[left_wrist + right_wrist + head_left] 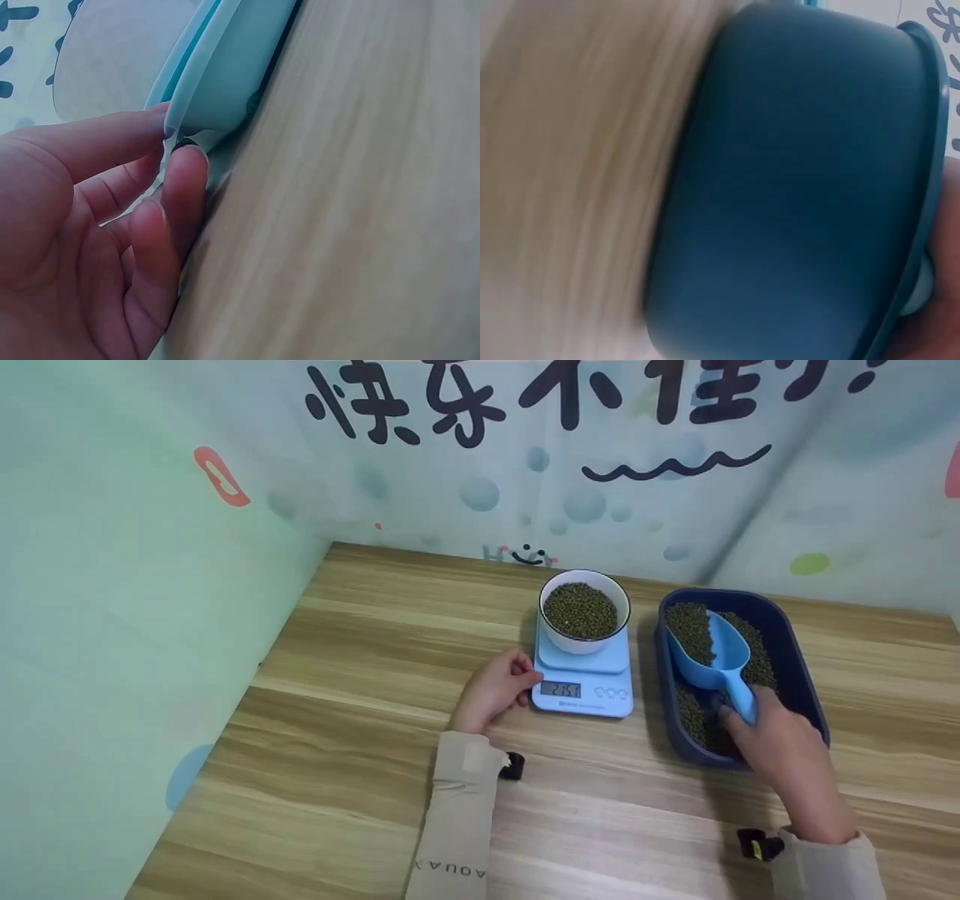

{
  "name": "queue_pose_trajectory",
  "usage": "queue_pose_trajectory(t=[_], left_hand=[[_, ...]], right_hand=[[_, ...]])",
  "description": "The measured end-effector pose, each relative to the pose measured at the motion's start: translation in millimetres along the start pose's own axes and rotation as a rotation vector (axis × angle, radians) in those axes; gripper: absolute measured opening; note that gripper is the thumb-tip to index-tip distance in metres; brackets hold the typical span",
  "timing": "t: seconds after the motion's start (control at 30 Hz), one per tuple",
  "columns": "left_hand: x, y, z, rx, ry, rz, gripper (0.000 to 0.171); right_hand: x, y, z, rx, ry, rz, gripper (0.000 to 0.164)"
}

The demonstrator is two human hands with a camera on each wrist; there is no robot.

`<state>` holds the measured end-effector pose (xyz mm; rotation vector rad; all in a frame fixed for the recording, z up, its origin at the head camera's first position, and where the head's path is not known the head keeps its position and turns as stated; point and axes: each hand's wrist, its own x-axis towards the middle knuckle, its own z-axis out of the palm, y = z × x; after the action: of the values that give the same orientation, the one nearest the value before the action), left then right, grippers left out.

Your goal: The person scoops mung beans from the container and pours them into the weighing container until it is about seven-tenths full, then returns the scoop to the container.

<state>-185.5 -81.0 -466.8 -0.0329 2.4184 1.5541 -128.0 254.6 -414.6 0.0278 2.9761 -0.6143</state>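
Note:
My left hand (pixel 495 688) pinches the left edge of a light blue kitchen scale (pixel 585 706), thumb over the rim beside the display and fingers curled below, as the left wrist view shows. The display reads about 215.1. On the scale stands a white bowl (pixel 576 646) with a dark rim, filled with small green beans (pixel 581 611). With my right hand (pixel 787 754) I grip the handle of a blue scoop (pixel 729 641), held at the mouth of a navy tub (pixel 804 682). Beans heap in the scoop's left side, and more beans lie in the tub.
The wood-grain table (pixel 360 660) carries the scale and, to its right, the tub. A printed cloth (pixel 480 457) with large black characters hangs behind the table, and a pale green cloth (pixel 135 622) hangs along its left side.

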Motion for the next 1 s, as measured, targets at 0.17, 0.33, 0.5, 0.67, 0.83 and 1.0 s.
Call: queue_pose_trajectory(t=[0.17, 0.33, 0.5, 0.67, 0.83, 1.0], left_hand=[[0.1, -1.5, -1.2, 0.013, 0.004, -0.007, 0.013], [0.7, -3.1, -0.3, 0.016, -0.001, -0.002, 0.013], [1.0, -3.5, 1.5, 0.011, -0.003, -0.002, 0.013], [0.6, -3.1, 2.3, 0.018, -0.004, -0.001, 0.013], [0.2, -2.2, 1.6, 0.003, 0.002, -0.010, 0.013], [1.0, -1.3, 1.9, -0.005, 0.008, -0.004, 0.012]], right_hand=[[6.9, -1.1, -1.1, -0.017, -0.049, 0.011, 0.057], [13.6, -3.4, -2.7, -0.019, -0.076, 0.027, 0.054], [18.2, -3.8, -0.1, -0.004, -0.075, 0.049, 0.055], [17.8, -1.5, 3.6, 0.019, -0.045, 0.038, 0.048], [16.6, -0.4, 7.0, 0.042, 0.001, 0.012, 0.035], [16.9, 1.2, 6.6, 0.063, 0.028, 0.007, 0.026]])
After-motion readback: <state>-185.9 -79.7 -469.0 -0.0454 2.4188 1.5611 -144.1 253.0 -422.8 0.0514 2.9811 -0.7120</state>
